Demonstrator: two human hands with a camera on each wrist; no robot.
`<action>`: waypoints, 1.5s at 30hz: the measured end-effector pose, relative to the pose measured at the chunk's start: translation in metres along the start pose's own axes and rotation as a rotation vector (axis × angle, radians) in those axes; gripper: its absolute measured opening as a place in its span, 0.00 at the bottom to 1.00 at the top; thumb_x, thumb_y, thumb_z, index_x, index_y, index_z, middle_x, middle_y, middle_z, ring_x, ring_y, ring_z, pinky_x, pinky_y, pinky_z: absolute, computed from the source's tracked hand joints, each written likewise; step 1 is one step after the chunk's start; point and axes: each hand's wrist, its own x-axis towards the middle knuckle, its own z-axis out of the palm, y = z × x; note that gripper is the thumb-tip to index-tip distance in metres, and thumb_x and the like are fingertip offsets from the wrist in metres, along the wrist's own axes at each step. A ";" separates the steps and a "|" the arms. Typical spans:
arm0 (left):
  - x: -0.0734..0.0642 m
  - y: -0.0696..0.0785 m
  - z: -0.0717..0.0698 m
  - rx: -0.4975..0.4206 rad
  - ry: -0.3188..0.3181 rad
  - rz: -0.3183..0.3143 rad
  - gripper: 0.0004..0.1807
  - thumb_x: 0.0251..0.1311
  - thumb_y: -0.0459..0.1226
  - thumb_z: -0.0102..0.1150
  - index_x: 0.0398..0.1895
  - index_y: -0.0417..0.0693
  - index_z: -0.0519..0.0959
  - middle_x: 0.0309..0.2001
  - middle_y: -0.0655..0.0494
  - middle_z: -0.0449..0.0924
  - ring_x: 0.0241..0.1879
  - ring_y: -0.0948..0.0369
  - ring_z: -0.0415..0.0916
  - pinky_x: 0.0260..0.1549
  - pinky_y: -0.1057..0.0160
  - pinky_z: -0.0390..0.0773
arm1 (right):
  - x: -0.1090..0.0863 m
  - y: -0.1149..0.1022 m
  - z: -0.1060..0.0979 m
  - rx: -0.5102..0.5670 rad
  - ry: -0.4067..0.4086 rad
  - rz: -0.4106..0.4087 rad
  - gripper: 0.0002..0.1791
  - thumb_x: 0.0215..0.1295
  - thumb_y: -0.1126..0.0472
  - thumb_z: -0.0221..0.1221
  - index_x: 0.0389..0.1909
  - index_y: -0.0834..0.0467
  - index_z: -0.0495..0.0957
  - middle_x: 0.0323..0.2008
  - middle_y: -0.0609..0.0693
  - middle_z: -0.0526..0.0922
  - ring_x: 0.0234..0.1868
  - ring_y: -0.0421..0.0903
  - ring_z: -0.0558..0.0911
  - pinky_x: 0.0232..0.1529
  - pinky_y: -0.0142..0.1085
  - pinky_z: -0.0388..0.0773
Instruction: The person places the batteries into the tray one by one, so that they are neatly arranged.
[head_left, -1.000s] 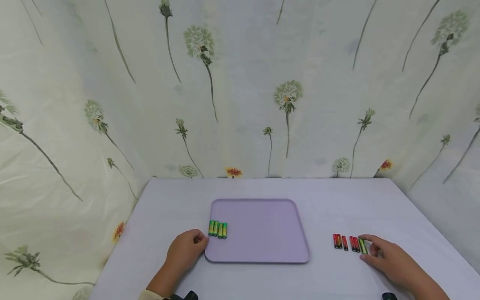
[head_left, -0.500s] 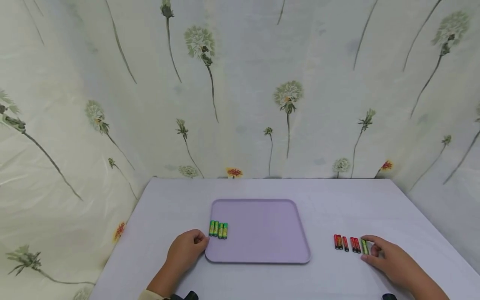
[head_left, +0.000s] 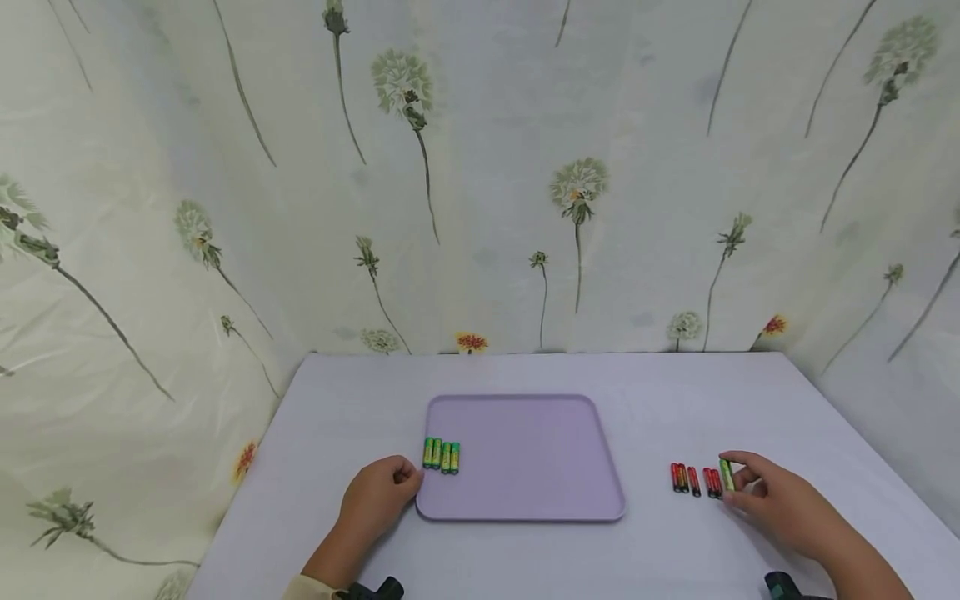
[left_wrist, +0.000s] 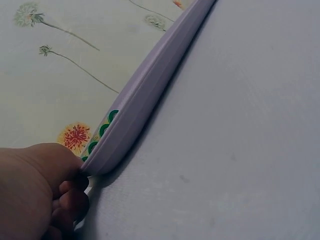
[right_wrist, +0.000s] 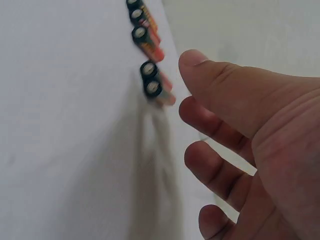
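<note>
My right hand (head_left: 776, 504) pinches a green battery (head_left: 726, 473) upright between thumb and fingers, at the right end of a row of red batteries (head_left: 694, 482). In the right wrist view the right hand (right_wrist: 250, 125) hides that battery, and the red ones (right_wrist: 152, 89) lie just past the thumb tip. At the left, my left hand (head_left: 378, 496) grips the near-left edge of a lilac tray (head_left: 532, 467). The left wrist view shows its thumb on the tray rim (left_wrist: 122, 142) with the other fingers curled below. Several green batteries (head_left: 441, 456) lie side by side inside the tray's left edge.
The table (head_left: 645, 550) has a pale lilac-white cover. A flowered curtain (head_left: 480, 167) hangs behind it and along both sides. Dark wrist devices (head_left: 378, 590) show at the bottom edge near both wrists.
My right hand has shifted the green battery slightly away from the red ones, then raised it off the table. The left hand keeps its place at the tray; the head view has shifted slightly.
</note>
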 end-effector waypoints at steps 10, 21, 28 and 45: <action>-0.002 0.000 0.000 0.000 -0.013 -0.006 0.12 0.65 0.50 0.67 0.25 0.60 0.80 0.23 0.66 0.76 0.25 0.64 0.69 0.28 0.61 0.67 | 0.015 -0.039 0.003 0.022 0.012 -0.022 0.38 0.68 0.48 0.69 0.72 0.61 0.68 0.40 0.48 0.80 0.37 0.46 0.76 0.32 0.39 0.74; -0.001 0.007 0.004 0.000 -0.017 -0.041 0.12 0.66 0.50 0.67 0.26 0.60 0.80 0.24 0.65 0.76 0.27 0.63 0.70 0.29 0.61 0.67 | 0.036 -0.088 0.010 0.009 0.020 -0.196 0.35 0.65 0.52 0.72 0.70 0.57 0.72 0.40 0.44 0.81 0.33 0.43 0.74 0.29 0.36 0.72; -0.002 0.005 -0.002 0.025 -0.008 -0.040 0.12 0.66 0.49 0.67 0.25 0.61 0.79 0.23 0.65 0.75 0.26 0.62 0.70 0.28 0.61 0.67 | 0.050 -0.111 0.019 0.051 0.019 -0.225 0.35 0.66 0.52 0.71 0.71 0.56 0.71 0.41 0.46 0.81 0.34 0.45 0.74 0.29 0.39 0.74; 0.000 0.001 -0.002 0.013 -0.011 -0.012 0.13 0.65 0.49 0.67 0.24 0.60 0.78 0.23 0.64 0.75 0.25 0.62 0.69 0.28 0.61 0.67 | 0.078 -0.165 0.030 0.092 -0.010 -0.360 0.32 0.65 0.56 0.72 0.68 0.55 0.74 0.39 0.42 0.81 0.40 0.44 0.76 0.38 0.38 0.73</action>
